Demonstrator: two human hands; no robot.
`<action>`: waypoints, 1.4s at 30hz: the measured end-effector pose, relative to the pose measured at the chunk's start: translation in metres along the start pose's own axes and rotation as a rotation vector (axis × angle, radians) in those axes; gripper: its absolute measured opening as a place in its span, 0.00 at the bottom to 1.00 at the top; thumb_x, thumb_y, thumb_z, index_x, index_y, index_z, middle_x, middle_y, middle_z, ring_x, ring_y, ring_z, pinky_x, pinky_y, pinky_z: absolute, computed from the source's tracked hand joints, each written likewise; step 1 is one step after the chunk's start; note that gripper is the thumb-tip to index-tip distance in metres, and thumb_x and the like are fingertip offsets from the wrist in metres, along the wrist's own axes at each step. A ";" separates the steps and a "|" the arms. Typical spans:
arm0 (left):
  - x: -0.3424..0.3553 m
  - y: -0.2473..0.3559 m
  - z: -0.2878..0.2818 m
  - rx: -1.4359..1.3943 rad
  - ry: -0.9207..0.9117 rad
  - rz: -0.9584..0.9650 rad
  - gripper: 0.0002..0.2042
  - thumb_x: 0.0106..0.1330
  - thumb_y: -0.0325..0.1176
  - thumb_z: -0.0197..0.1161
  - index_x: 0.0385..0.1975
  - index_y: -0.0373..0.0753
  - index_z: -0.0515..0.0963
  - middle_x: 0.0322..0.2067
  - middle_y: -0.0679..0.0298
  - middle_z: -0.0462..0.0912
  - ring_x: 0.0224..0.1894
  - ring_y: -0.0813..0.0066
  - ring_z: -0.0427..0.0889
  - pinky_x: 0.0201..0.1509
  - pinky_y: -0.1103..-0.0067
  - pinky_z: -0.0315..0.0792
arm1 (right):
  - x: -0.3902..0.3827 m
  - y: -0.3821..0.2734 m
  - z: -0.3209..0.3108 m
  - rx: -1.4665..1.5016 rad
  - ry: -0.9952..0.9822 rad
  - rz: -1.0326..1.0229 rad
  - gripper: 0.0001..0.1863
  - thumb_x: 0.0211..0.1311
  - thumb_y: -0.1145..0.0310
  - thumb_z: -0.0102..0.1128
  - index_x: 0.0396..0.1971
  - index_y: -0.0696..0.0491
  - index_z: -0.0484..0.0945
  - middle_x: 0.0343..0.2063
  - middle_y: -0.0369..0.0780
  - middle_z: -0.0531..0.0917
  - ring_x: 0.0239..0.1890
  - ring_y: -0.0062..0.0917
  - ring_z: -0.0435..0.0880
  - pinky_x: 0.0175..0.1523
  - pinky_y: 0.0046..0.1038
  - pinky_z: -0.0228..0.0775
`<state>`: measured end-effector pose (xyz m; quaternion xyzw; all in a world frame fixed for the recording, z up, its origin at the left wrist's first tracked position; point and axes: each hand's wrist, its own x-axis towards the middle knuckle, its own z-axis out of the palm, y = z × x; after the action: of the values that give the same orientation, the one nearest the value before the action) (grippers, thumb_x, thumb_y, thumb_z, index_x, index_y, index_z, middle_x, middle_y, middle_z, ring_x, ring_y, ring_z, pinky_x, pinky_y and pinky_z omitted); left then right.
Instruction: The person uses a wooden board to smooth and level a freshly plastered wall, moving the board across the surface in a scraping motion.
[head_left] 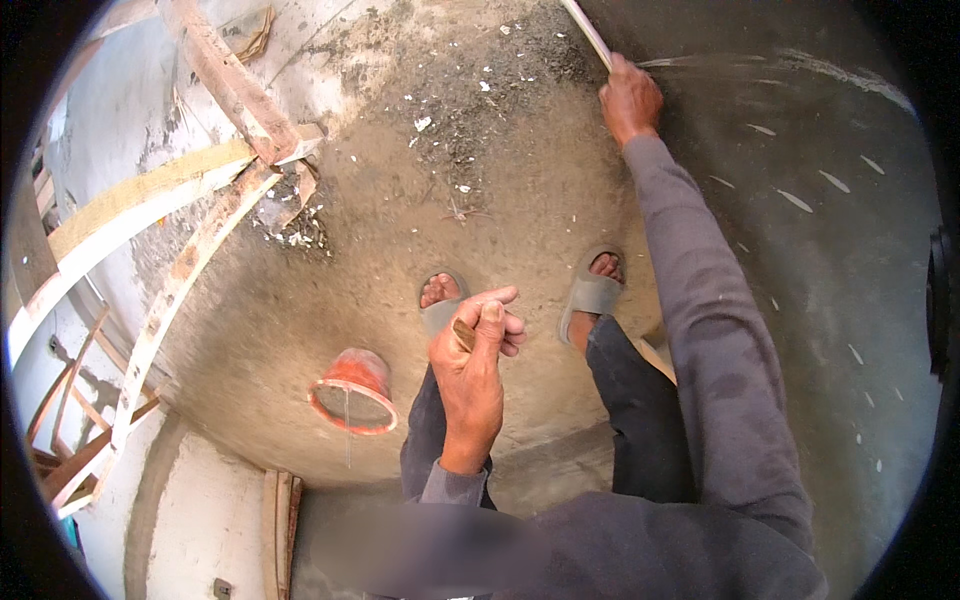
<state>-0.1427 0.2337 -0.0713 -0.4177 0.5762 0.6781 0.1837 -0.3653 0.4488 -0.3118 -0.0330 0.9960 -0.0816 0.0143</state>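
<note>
My right hand (632, 100) is stretched far ahead on a bent-wrist reach, closed round a thin pale rod (587, 33). That rod runs up and left out of view, close beside the dark grey wall. In front of my body, my left hand (470, 375) is curled, thumb against the fingers. A small brown piece (463, 335) shows inside its grip; most of it is hidden, so its kind is unclear. Left of this hand, an orange-red bucket (353, 372) rests on the floor with a thin pale line across its mouth.
Dark grey wall (830, 260) with white streaks rises along the right. Wooden beams (225, 80) and curved planks (170, 310) form a frame at the left. White chips and rubble (465, 110) litter the floor ahead. My sandalled feet (597, 290) stand on brown ground.
</note>
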 end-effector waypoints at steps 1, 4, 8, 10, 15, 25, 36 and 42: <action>0.000 -0.001 0.002 0.007 -0.013 0.007 0.15 0.73 0.41 0.53 0.44 0.36 0.78 0.26 0.69 0.78 0.27 0.84 0.75 0.30 0.87 0.67 | 0.005 0.000 0.003 -0.037 0.013 -0.002 0.12 0.52 0.71 0.61 0.39 0.54 0.77 0.34 0.47 0.84 0.37 0.44 0.84 0.42 0.44 0.75; 0.001 0.000 0.000 0.001 -0.007 -0.007 0.15 0.72 0.41 0.53 0.44 0.36 0.78 0.26 0.69 0.78 0.26 0.84 0.74 0.30 0.86 0.67 | 0.021 -0.005 0.009 -0.086 0.037 0.007 0.13 0.49 0.68 0.67 0.35 0.54 0.77 0.32 0.44 0.84 0.38 0.40 0.84 0.43 0.41 0.76; -0.002 0.008 0.004 -0.017 0.006 -0.063 0.13 0.73 0.37 0.52 0.43 0.34 0.79 0.26 0.68 0.78 0.29 0.83 0.75 0.34 0.84 0.70 | 0.010 -0.005 0.012 0.009 -0.074 -0.040 0.13 0.52 0.73 0.59 0.40 0.52 0.78 0.33 0.47 0.83 0.36 0.43 0.84 0.41 0.43 0.76; -0.003 0.007 0.006 -0.002 -0.005 -0.044 0.13 0.73 0.37 0.52 0.43 0.34 0.79 0.26 0.67 0.78 0.29 0.83 0.75 0.33 0.84 0.70 | -0.001 -0.018 0.010 -0.008 -0.194 -0.103 0.15 0.55 0.76 0.53 0.43 0.50 0.78 0.34 0.47 0.83 0.36 0.45 0.83 0.39 0.44 0.75; -0.003 0.002 0.001 -0.012 0.011 -0.056 0.14 0.73 0.37 0.52 0.44 0.33 0.79 0.26 0.67 0.78 0.29 0.83 0.76 0.33 0.84 0.70 | 0.006 -0.012 -0.007 0.164 -0.013 -0.035 0.12 0.55 0.75 0.52 0.40 0.52 0.77 0.31 0.51 0.83 0.35 0.48 0.83 0.38 0.46 0.74; 0.002 0.005 0.002 -0.015 0.002 -0.043 0.14 0.73 0.38 0.52 0.43 0.34 0.79 0.26 0.67 0.78 0.29 0.83 0.75 0.33 0.84 0.69 | -0.029 -0.077 0.015 0.045 -0.164 -0.055 0.13 0.53 0.75 0.58 0.41 0.53 0.77 0.32 0.46 0.83 0.36 0.39 0.84 0.39 0.40 0.77; 0.003 0.001 -0.004 -0.044 -0.020 -0.019 0.15 0.72 0.42 0.54 0.45 0.36 0.78 0.27 0.69 0.79 0.28 0.85 0.76 0.29 0.87 0.67 | -0.026 -0.015 -0.002 0.031 -0.004 0.079 0.10 0.52 0.76 0.60 0.36 0.54 0.77 0.31 0.46 0.83 0.35 0.43 0.84 0.36 0.42 0.76; 0.004 0.003 -0.005 -0.053 -0.021 -0.047 0.15 0.73 0.40 0.52 0.43 0.33 0.79 0.26 0.67 0.78 0.29 0.83 0.75 0.33 0.84 0.69 | -0.062 -0.081 0.012 0.145 -0.095 -0.053 0.17 0.52 0.78 0.53 0.43 0.49 0.79 0.30 0.47 0.82 0.34 0.42 0.82 0.39 0.41 0.75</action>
<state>-0.1455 0.2274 -0.0722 -0.4288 0.5461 0.6928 0.1947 -0.2981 0.3710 -0.3087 -0.0621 0.9845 -0.1522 0.0616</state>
